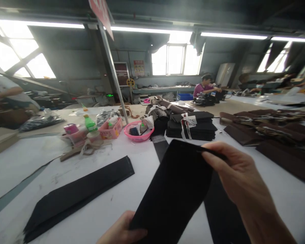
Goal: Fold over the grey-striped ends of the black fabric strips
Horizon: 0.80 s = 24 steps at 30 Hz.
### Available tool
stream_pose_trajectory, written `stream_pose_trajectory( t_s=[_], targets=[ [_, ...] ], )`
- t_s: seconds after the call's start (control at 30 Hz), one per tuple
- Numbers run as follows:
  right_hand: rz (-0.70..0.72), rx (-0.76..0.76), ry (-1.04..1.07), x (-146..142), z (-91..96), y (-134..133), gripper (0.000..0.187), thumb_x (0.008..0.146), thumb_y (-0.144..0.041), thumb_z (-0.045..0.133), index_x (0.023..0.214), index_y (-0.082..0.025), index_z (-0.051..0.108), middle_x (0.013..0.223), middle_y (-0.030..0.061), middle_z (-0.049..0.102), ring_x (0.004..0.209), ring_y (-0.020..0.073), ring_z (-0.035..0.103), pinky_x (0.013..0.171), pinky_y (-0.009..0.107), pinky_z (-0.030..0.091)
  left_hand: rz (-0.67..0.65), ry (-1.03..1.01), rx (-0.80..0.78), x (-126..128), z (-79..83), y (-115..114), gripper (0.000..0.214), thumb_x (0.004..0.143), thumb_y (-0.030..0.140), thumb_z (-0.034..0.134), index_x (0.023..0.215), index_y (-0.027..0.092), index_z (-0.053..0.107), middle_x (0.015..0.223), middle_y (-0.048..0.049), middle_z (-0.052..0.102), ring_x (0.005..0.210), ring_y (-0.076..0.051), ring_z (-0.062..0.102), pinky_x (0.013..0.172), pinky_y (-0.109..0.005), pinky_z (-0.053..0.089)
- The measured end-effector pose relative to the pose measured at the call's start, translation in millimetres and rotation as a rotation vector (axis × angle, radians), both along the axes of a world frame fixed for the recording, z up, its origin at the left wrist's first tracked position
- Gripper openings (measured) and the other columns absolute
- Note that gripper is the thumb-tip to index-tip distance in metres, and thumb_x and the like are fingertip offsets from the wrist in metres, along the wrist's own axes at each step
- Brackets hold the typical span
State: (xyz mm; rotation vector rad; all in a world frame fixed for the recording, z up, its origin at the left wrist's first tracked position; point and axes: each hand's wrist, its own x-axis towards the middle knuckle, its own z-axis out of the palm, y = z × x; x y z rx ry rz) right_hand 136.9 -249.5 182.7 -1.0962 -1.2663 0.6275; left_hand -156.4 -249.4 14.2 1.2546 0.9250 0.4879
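A black fabric panel (175, 189) is held up between my two hands, tilted over the white table. My right hand (234, 173) pinches its upper right corner between thumb and fingers. Low in the view, my left hand (127, 230) grips the panel's lower left edge, thumb on top. On the table beneath my right hand lies another black fabric piece (223, 210), partly covered by the hand and wrist. To the left rests a neat stack of long black fabric pieces (78, 196), apart from both hands.
Behind the panel sit a tied stack of black fabric (190, 125), a pink basin (138, 137) and a pink box (111, 130). Brown fabric bundles (279, 132) lie at the right. A metal pole (114, 71) rises mid-table. A person (205, 88) in purple works beyond; another stands at far left.
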Motion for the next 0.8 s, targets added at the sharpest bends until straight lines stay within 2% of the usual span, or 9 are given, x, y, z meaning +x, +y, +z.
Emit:
stream_pose_trajectory(
  t_s=[0.07,0.17,0.23,0.3,0.43,0.53,0.6,0.7,0.8],
  targets=[
    [-0.119,-0.066,-0.03,22,-18.8,12,0.028,0.071,-0.04,0.075,0.093,-0.023,0.07,0.09,0.0038,0.068,0.084,0.0184,0.062,0.071,0.025,0.051,-0.089,0.055,0.018,-16,2.9,6,0.027,0.073,0.039,0.071,0.087,0.016,0.072,0.085,-0.0021,0.07,0.078,-0.023,0.063,0.068,-0.026,0.047],
    [-0.142,-0.301,0.021,43,-61.3,37,0.034,0.069,-0.044,0.076,0.095,-0.023,0.07,0.096,0.0096,0.069,0.086,0.0223,0.063,0.068,0.028,0.05,-0.01,0.154,0.072,-47,9.0,18,0.028,0.071,0.034,0.071,0.092,0.016,0.071,0.086,-0.001,0.07,0.076,-0.021,0.062,0.065,-0.023,0.046],
    [-0.051,-0.462,0.004,43,-93.7,55,0.037,0.066,-0.047,0.077,0.093,-0.023,0.07,0.098,0.0109,0.069,0.085,0.0232,0.063,0.062,0.028,0.05,0.061,0.254,0.159,-70,15.5,28,0.026,0.071,0.034,0.07,0.091,0.017,0.07,0.085,-0.0005,0.07,0.077,-0.021,0.062,0.065,-0.023,0.046],
    [0.046,-0.573,-0.006,27,-121.5,72,0.043,0.062,-0.051,0.076,0.093,-0.023,0.068,0.091,0.0082,0.069,0.078,0.0232,0.063,0.056,0.028,0.048,0.138,0.375,0.271,-96,25.1,38,0.025,0.07,0.034,0.069,0.088,0.017,0.069,0.085,-0.0002,0.069,0.08,-0.021,0.062,0.068,-0.023,0.046],
    [0.286,-0.626,0.01,-37,-150.5,108,0.038,0.071,-0.052,0.067,0.091,-0.021,0.061,0.082,0.0028,0.067,0.073,0.0187,0.062,0.058,0.026,0.048,0.259,0.662,0.452,-158,54.8,53,0.026,0.069,0.036,0.067,0.089,0.018,0.067,0.088,0.0008,0.068,0.086,-0.022,0.061,0.076,-0.024,0.045],
    [0.415,-0.584,0.019,-101,-158.6,142,0.036,0.076,-0.05,0.061,0.091,-0.019,0.056,0.078,0.0018,0.064,0.07,0.0169,0.061,0.057,0.025,0.048,0.342,0.84,0.474,-213,77.9,65,0.029,0.071,0.038,0.064,0.092,0.019,0.066,0.092,0.0009,0.068,0.088,-0.023,0.061,0.077,-0.025,0.045],
    [0.441,-0.539,-0.025,-143,-166.0,166,0.035,0.079,-0.048,0.056,0.097,-0.018,0.053,0.078,0.002,0.064,0.069,0.0169,0.062,0.058,0.027,0.05,0.381,0.941,0.478,-250,85.0,76,0.03,0.07,0.039,0.064,0.092,0.019,0.066,0.094,0.0,0.068,0.092,-0.025,0.061,0.08,-0.026,0.045],
    [0.411,-0.494,-0.111,-196,-185.0,196,0.033,0.083,-0.039,0.051,0.108,-0.017,0.05,0.077,0.0017,0.062,0.074,0.0183,0.063,0.062,0.029,0.051,0.495,1.169,0.459,-291,74.2,94,0.031,0.065,0.035,0.067,0.093,0.02,0.065,0.095,-0.0012,0.068,0.095,-0.025,0.061,0.082,-0.027,0.044],
    [0.325,-0.488,-0.274,-227,-209.0,210,0.025,0.077,-0.021,0.058,0.102,-0.019,0.055,0.077,0.002,0.062,0.082,0.02,0.062,0.073,0.032,0.048,0.58,1.298,0.404,-307,43.8,107,0.029,0.067,0.027,0.065,0.094,0.016,0.064,0.091,-0.0051,0.069,0.089,-0.026,0.064,0.075,-0.027,0.046]
  ],
)
